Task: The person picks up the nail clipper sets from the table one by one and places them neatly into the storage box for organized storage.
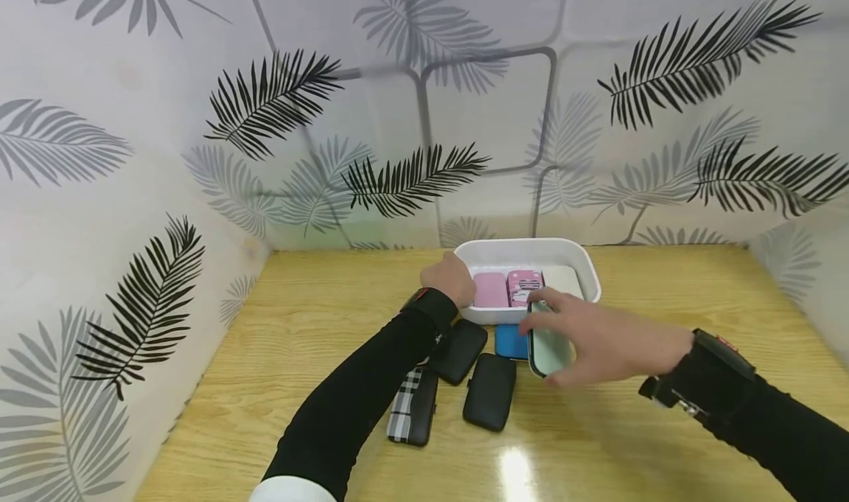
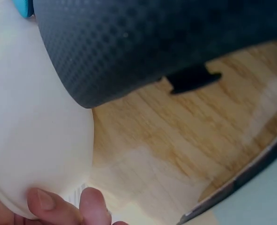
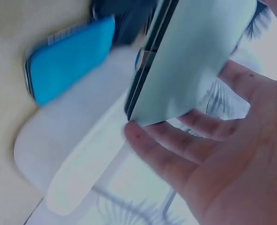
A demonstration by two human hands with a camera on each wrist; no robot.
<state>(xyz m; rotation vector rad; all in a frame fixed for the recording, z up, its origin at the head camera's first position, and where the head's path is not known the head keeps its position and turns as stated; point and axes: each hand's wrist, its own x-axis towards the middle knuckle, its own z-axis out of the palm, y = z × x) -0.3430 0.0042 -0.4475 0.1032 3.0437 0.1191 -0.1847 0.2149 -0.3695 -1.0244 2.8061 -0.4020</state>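
My right hand (image 1: 597,336) holds a pale green flat case (image 1: 550,347) above the table, just in front of a white plastic bin (image 1: 524,316). The right wrist view shows a dark seam and small metal clasp along the side of the case (image 3: 190,61), with my fingers (image 3: 161,150) round its edges. At the bin's left end my left hand (image 1: 449,279) grips the rim, its fingertips (image 2: 93,204) against the wall. Inside stand a pink case (image 1: 490,290), a patterned pink case (image 1: 522,284) and a cream case (image 1: 562,279) side by side.
A blue case (image 1: 511,341) lies by the bin's front wall. Nearer me are two black cases (image 1: 489,391) (image 1: 459,351) and a black-and-white plaid case (image 1: 413,408), beside my left forearm. A leaf-patterned wall covering (image 1: 398,185) stands behind the wooden table (image 1: 278,354).
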